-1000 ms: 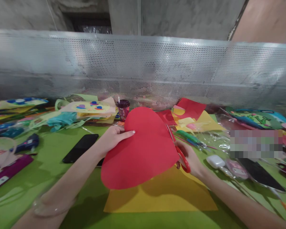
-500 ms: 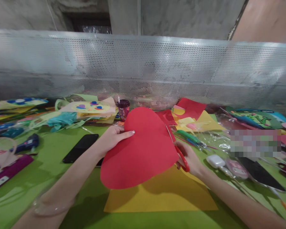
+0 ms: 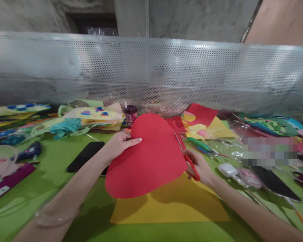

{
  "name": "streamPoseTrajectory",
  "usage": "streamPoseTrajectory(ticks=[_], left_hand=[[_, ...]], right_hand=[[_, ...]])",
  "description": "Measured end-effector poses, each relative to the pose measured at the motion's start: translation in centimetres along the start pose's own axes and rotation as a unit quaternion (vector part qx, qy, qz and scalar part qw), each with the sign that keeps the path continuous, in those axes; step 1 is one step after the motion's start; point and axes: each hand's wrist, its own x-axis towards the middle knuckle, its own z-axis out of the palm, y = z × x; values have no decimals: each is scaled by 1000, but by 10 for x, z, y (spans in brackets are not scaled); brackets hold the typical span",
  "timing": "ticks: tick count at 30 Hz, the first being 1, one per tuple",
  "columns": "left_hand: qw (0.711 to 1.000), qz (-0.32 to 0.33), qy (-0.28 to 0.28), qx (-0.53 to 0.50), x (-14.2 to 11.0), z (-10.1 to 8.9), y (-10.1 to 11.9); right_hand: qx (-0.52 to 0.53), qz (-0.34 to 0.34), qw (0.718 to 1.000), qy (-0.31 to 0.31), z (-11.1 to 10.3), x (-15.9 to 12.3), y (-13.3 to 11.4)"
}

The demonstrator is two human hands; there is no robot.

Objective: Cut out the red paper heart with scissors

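Note:
A large red sheet of paper [image 3: 148, 158] with a rounded outline is held up and tilted over the table. My left hand [image 3: 122, 145] pinches its left edge, thumb on top and fingers underneath. At the right edge my right hand [image 3: 198, 166] grips red-handled scissors [image 3: 192, 166]. Their blades lie against the paper's right side, with a narrow red strip just beyond them. Below the red paper a yellow sheet [image 3: 171, 211] lies flat on the green tabletop, partly covered and shaded.
A black phone [image 3: 87, 156] lies left of the paper. Behind stand a dark lidded cup [image 3: 130, 116] and papers. To the right are a green cutter-like tool [image 3: 198, 144], a white case [image 3: 228, 170] and another phone [image 3: 275, 183]. A perforated metal panel [image 3: 151, 74] borders the far side.
The scissors and my right hand have shifted very slightly left along the paper's right edge. The red paper has moved a touch left; my left hand keeps its grip.

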Motion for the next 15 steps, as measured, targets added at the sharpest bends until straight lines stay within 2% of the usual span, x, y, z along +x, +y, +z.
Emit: streamPoseTrajectory(ticks=[9,15], left_hand=[[1000,2,-4,-4,-3,1,2],[1000,0,-10,-4,-2,2,1]], right_hand=[[10,-9,1000,23,1,-1,-5],[23,-14,1000,4,1,-1,-7]])
